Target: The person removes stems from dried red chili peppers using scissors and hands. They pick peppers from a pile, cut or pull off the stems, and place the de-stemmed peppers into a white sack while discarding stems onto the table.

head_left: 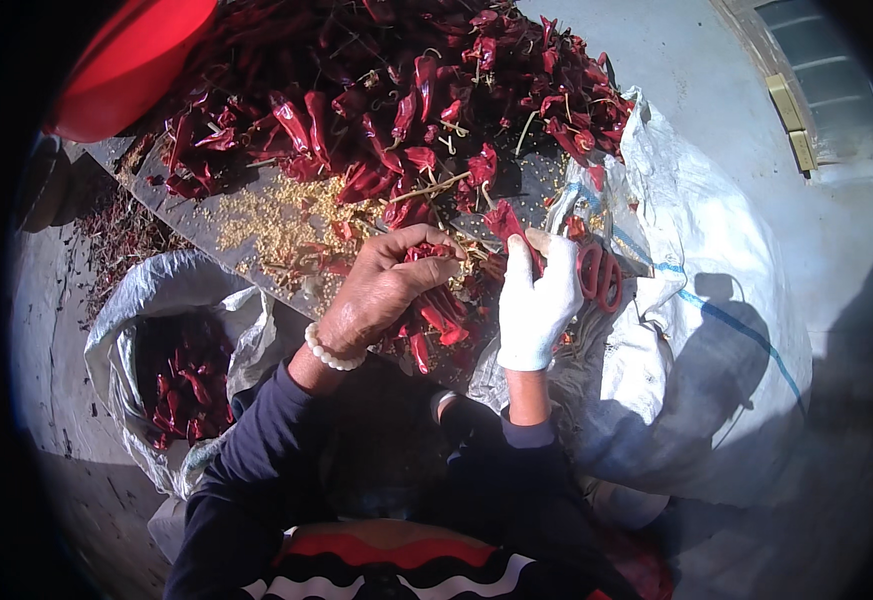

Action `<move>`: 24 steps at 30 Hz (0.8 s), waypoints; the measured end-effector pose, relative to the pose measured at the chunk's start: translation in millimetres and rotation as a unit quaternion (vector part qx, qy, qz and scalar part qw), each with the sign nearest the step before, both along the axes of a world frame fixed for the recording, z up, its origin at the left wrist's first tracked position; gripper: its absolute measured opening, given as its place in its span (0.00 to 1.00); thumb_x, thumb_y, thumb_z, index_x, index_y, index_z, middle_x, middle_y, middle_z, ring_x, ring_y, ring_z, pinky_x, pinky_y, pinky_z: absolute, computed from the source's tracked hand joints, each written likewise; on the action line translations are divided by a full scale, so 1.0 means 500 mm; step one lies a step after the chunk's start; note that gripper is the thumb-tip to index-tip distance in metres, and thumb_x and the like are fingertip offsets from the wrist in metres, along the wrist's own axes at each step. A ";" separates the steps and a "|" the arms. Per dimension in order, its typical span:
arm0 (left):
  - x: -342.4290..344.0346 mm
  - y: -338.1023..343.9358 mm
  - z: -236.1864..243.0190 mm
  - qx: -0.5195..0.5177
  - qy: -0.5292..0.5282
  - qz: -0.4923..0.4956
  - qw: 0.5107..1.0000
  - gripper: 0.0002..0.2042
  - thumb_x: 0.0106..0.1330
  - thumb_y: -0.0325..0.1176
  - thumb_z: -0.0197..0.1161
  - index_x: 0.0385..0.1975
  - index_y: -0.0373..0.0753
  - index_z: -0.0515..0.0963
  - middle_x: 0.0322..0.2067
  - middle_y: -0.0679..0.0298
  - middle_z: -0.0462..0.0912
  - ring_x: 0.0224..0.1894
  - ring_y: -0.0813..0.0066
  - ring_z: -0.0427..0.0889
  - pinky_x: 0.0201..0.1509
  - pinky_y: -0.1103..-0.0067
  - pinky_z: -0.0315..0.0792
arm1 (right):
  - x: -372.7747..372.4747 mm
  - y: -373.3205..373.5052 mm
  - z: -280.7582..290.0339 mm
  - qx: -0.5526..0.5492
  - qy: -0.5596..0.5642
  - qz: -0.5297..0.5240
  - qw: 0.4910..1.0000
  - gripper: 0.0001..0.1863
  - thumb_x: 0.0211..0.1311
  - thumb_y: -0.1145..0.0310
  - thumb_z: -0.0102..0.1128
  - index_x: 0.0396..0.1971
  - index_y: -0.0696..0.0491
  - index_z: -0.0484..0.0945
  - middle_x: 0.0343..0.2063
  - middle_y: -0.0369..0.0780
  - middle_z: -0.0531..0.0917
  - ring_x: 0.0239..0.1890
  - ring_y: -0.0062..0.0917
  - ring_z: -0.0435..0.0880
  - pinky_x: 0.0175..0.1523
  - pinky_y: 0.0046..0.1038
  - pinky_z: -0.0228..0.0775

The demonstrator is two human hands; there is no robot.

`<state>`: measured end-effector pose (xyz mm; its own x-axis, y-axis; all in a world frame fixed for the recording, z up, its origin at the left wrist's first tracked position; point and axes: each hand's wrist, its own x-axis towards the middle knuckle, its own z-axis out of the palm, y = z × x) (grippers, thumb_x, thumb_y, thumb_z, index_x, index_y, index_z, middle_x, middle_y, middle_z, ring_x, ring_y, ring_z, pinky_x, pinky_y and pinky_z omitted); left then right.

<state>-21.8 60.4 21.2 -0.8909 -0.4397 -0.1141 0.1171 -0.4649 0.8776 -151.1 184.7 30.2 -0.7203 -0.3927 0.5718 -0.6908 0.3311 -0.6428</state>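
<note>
My left hand, bare with a pale bead bracelet, is closed around several dried red peppers that stick out below its fingers. Just to its right, my right hand wears a white glove. A single dark red pepper is pinched between its thumb and fingers, pointing up and away. Beside the gloved fingers lies a pair of scissors, its red looped handles showing; the blades cannot be made out. Beyond both hands spreads a large heap of dried red peppers, some with stems.
Yellow seeds are scattered over the dark work surface. An open white sack at the left holds red peppers. To the right bulges a large white sack with a blue stripe. A red basin stands at the far left.
</note>
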 end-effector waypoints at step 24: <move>-0.003 0.018 -0.039 -0.091 -0.040 0.026 0.995 0.08 0.66 0.27 0.65 0.41 0.31 0.81 0.32 0.69 0.85 0.35 0.85 0.82 0.38 0.84 0.77 | 0.013 -0.008 0.024 0.047 0.016 0.216 0.975 0.14 0.59 0.66 0.72 0.44 0.54 0.83 0.40 0.40 0.86 0.46 0.36 0.83 0.50 0.34 0.77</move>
<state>-23.3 69.4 1.8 -0.8577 -0.5049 -0.0973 0.0639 -0.2924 0.9541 -144.5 180.8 42.3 -0.4591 -0.7074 0.5374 -0.7977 0.0621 -0.5998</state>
